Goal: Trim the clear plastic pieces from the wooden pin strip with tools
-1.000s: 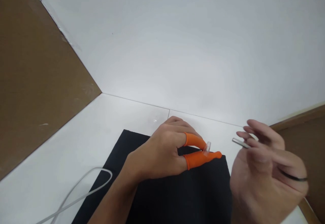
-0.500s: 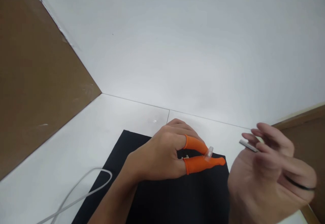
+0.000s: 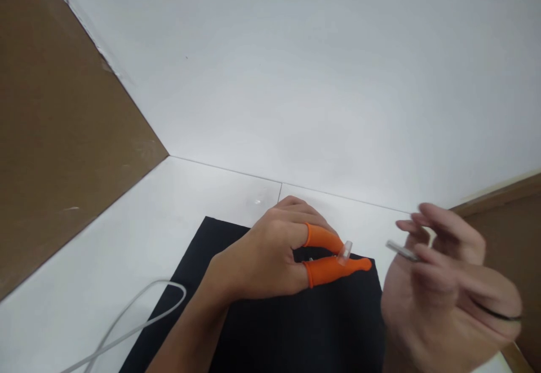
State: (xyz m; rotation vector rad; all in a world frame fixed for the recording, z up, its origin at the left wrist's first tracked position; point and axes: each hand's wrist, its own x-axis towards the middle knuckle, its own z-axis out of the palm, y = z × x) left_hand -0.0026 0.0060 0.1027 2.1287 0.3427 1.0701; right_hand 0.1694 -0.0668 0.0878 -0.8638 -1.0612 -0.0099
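My left hand (image 3: 270, 257) hovers over a black mat (image 3: 270, 328), its thumb and forefinger in orange finger cots pinching a small clear plastic piece (image 3: 344, 251). My right hand (image 3: 443, 294) is to the right of it, blurred, its fingers curled around thin metal tweezers (image 3: 401, 250) whose tips point left toward the clear piece, a short gap away. Something tiny and pale shows on the mat just behind my left thumb; I cannot make out what it is.
The mat lies on a white table (image 3: 169, 215) set in a corner of white wall and brown board (image 3: 54, 119). A white cable (image 3: 139, 311) loops at the lower left. A brown panel (image 3: 515, 215) stands at the right.
My right hand with the tweezers drifted right, then came back left toward the clear piece. My left hand has stayed nearly still, keeping its pinch.
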